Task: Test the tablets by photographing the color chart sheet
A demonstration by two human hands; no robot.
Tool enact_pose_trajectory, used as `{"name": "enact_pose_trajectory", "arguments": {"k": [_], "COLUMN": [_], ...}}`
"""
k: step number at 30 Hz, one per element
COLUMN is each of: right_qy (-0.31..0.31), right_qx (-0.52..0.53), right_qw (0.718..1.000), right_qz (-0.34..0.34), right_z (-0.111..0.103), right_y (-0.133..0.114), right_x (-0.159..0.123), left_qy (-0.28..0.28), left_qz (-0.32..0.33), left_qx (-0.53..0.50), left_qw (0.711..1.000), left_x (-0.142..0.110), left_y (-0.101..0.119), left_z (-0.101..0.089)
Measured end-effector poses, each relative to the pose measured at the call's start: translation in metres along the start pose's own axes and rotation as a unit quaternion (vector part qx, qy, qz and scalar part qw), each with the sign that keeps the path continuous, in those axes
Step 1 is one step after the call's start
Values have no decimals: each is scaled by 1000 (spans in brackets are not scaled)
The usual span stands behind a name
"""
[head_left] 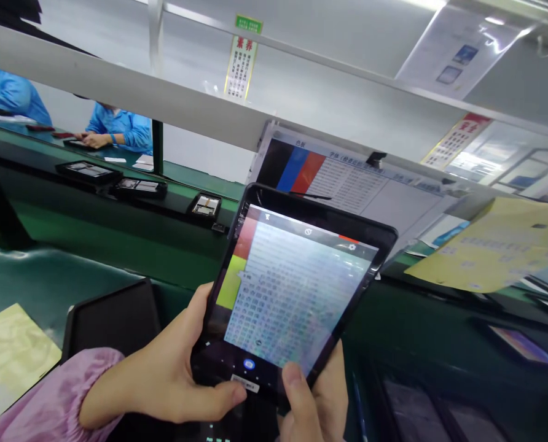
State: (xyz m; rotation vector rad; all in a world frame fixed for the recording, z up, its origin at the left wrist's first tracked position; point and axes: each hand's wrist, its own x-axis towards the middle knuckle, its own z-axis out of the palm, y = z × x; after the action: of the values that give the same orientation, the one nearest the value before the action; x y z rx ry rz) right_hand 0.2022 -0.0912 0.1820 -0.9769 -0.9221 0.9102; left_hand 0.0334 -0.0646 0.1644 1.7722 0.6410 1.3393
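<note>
A black tablet [301, 282] is held up tilted in front of me, its lit screen showing a camera view of printed characters with red and yellow blocks at the left. My left hand [172, 362] grips its lower left side, the thumb lying across the bottom bezel by a small white label. Around the lower right corner closes my right hand [320, 393], with its thumb on the screen's lower edge. Behind the tablet hangs a printed test chart [343, 172] with black, blue and red bars and lines of text, partly hidden by the tablet.
A black tray-like case [112, 319] and a yellow sheet [13, 350] lie at left. Several opened devices [138, 186] line the shelf. A yellow paper [495, 245] hangs at right, above more tablets [414, 408]. Two people in blue sleeves [133, 129] sit beyond.
</note>
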Motion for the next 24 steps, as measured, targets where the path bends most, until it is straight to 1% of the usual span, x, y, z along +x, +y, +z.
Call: {"name": "enact_pose_trajectory", "arguments": {"k": [4,10,16,22,24], "right_qy": [15,15,28,27,25], "right_qx": [7,-13,-9,-50,-60], "right_qw": [1000,999,999,995,994], "right_qz": [0,-35,-44,-83,-87], "right_z": [1,2,4,-1,-2], "right_y": [0,4,8,13,15], "right_x": [-1,0,1,0,0], "left_qy": [12,20,24,28,29], "left_qz": [-18,-17,-9,-9,-12], "left_qx": [4,14,34,50,52], "left_qw": [1000,1000,999,998,998], "left_x": [-2,-5,-5,-3,-4], "left_y": [0,-3,-1,0,0], "left_z": [0,0,1,2,2]}}
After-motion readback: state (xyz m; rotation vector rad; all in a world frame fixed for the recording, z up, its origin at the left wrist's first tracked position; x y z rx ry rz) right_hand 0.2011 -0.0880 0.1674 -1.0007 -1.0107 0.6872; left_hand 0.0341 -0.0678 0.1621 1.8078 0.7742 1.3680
